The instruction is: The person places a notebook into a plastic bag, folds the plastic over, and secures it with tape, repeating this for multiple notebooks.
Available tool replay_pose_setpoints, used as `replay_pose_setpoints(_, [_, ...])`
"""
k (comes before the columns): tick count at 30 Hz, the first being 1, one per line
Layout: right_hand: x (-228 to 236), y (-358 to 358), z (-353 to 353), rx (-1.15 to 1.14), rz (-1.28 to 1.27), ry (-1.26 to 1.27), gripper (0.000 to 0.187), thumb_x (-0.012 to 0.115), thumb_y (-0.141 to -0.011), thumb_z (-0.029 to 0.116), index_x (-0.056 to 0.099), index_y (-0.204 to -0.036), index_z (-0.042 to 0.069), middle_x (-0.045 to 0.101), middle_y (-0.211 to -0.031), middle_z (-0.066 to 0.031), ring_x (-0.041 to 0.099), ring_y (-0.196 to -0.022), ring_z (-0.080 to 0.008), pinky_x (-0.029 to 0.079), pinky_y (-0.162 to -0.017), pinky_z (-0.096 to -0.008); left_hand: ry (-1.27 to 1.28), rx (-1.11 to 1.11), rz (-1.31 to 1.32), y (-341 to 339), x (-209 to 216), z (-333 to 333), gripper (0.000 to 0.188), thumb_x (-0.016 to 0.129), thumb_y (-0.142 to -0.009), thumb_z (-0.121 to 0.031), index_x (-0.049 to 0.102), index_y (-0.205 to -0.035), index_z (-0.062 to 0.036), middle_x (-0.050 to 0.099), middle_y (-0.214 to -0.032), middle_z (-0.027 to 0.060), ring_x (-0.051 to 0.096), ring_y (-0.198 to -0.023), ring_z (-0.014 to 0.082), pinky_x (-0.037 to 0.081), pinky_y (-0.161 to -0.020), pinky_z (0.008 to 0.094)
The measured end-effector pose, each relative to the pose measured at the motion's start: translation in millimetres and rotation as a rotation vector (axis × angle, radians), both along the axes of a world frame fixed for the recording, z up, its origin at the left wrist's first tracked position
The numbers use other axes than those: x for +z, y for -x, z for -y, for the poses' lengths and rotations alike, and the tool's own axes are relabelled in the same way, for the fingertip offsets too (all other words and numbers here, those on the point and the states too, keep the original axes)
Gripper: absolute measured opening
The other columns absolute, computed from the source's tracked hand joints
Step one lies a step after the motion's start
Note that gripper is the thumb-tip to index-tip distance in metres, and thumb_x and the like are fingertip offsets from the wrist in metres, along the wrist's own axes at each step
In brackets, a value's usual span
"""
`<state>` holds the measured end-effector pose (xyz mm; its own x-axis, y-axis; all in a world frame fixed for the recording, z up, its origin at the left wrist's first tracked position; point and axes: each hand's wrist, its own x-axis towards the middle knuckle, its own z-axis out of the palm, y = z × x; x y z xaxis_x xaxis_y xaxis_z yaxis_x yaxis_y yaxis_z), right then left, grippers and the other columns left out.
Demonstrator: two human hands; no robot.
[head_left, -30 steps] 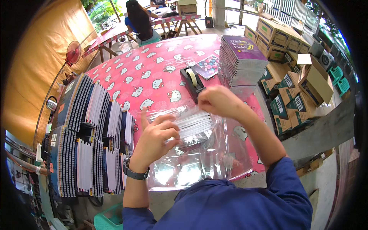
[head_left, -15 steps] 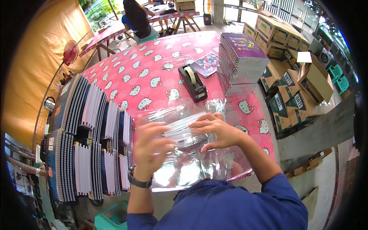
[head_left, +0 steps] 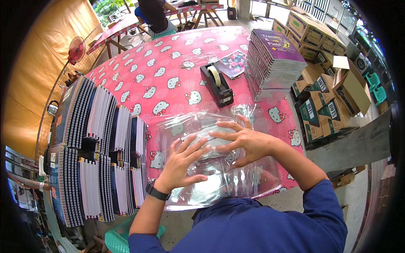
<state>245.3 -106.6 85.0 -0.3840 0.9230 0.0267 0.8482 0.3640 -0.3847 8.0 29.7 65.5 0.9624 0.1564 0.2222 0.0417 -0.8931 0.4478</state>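
Observation:
My left hand (head_left: 183, 164), with a dark watch at its wrist, lies flat with its fingers spread over clear plastic sheeting (head_left: 211, 183). From the other side, my right hand (head_left: 251, 141) rests on the same plastic, fingers apart. The fingertips of both hands come close together at the middle. Beneath them is something flat and whitish, mostly covered by my fingers; I cannot make out whether it is paper or folded plastic. Just beyond my right hand stands a black tape dispenser (head_left: 217, 86) holding a roll of pale tape.
Spiral-bound books (head_left: 97, 156) stand in rows at the left. A purple-covered stack of books (head_left: 276, 63) rises at the far right of the pink table (head_left: 168, 59), beside a floral booklet (head_left: 232, 64). Cardboard boxes (head_left: 322, 99) fill the right side. A person (head_left: 154, 21) sits beyond.
My left hand has gone from a blurred, raised pose to lying flat on the plastic. The right hand's fingers have spread wider, and the whitish thing looks flatter.

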Motion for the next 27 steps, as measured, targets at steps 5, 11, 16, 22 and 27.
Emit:
replay_pose_setpoints(5, [3, -18, 13, -0.063, -0.301, -0.053, 0.068, 0.073, -0.065, 0.032, 0.048, -0.128, 0.026, 0.032, -0.143, -0.0042, 0.023, -0.135, -0.0277, 0.012, -0.103, -0.0554, 0.166, 0.128, 0.394, 5, -14, -1, 0.079, 0.061, -0.072, -0.057, 0.044, -0.130, -0.0061, 0.038, -0.138, 0.0162, 0.031, -0.130, 0.0322, 0.015, -0.106, 0.0480])
replay_pose_setpoints(11, [-9, -28, 14, -0.011, -0.223, -0.012, 0.069, 0.068, -0.056, 0.018, 0.053, -0.124, 0.024, 0.035, -0.142, -0.0033, 0.024, -0.134, -0.0268, 0.018, -0.102, -0.0545, 0.129, 0.191, 0.244, 31, -41, 5, 0.081, 0.065, -0.070, -0.054, 0.043, -0.129, -0.0023, 0.039, -0.136, 0.0183, 0.030, -0.131, 0.0335, 0.014, -0.107, 0.0446])
replay_pose_setpoints(16, [0, -14, -12, 0.129, -0.135, 0.038, 0.070, 0.068, -0.055, 0.018, 0.053, -0.123, 0.027, 0.028, -0.146, -0.0021, 0.017, -0.136, -0.0308, 0.019, -0.101, -0.0578, -0.054, 0.170, 0.088, 27, -17, 0, 0.080, 0.066, -0.068, -0.056, 0.046, -0.128, -0.0077, 0.039, -0.138, 0.0096, 0.024, -0.134, 0.0300, 0.010, -0.107, 0.0488])
replay_pose_setpoints(22, [11, -12, -23, 0.168, 0.045, 0.121, 0.072, 0.075, -0.056, 0.027, 0.053, -0.124, 0.026, 0.023, -0.147, -0.0067, 0.011, -0.136, -0.0334, 0.023, -0.099, -0.0610, -0.110, -0.028, -0.087, -11, 9, 1, 0.075, 0.065, -0.064, -0.061, 0.050, -0.127, -0.0210, 0.036, -0.140, -0.0007, 0.024, -0.134, 0.0273, 0.008, -0.104, 0.0608])
replay_pose_setpoints(27, [-32, -52, -68, -0.025, -0.999, 0.629, 0.063, 0.055, -0.083, 0.046, 0.040, -0.134, 0.010, 0.045, -0.130, -0.0118, 0.042, -0.119, -0.0240, 0.033, -0.098, -0.0384, -0.128, 0.006, -0.146, -8, 12, 2, 0.073, 0.067, -0.064, -0.058, 0.048, -0.128, -0.0272, 0.038, -0.139, -0.0011, 0.026, -0.132, 0.0268, 0.013, -0.101, 0.0647])
